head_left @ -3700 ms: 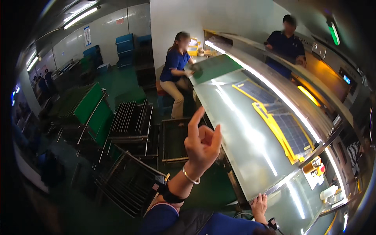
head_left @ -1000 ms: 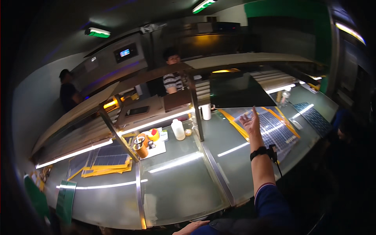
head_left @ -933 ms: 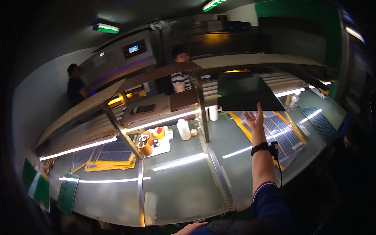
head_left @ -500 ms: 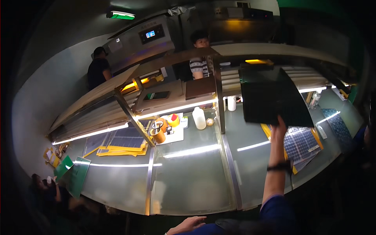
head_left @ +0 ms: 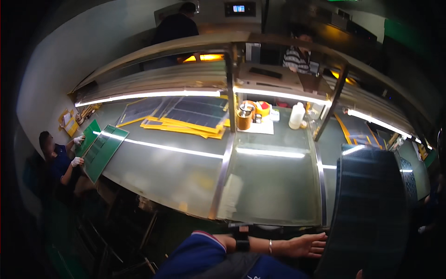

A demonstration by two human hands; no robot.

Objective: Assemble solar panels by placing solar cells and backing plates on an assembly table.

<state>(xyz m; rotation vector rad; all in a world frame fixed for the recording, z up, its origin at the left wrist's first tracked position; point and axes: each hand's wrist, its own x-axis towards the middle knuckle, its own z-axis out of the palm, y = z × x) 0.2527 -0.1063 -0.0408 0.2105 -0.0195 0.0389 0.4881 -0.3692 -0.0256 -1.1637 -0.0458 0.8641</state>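
A large dark panel (head_left: 369,200) with a faint grid stands tilted at the right, over the near edge of the workbench. My left hand (head_left: 304,245), with a bracelet at its wrist, is stretched flat towards the panel's left edge. Its fingers are open, and its tips are at or very near that edge; whether they touch is unclear. Of my right hand (head_left: 359,274), just a fingertip shows against the panel's lower part. The rest of that hand is hidden or out of the picture, with the panel held there.
Yellow-edged solar panels (head_left: 195,114) lie stacked on the glass-topped bench (head_left: 181,179). A white bottle (head_left: 296,115) and an orange-brown cup (head_left: 244,118) stand under the lit shelf. At far left, a co-worker's gloved hands (head_left: 78,162) handle green panels (head_left: 107,151). Two people are behind the shelf.
The dark panel has come down from shelf height to the near right side. My left hand has reached rightward to it. The view has swung left.
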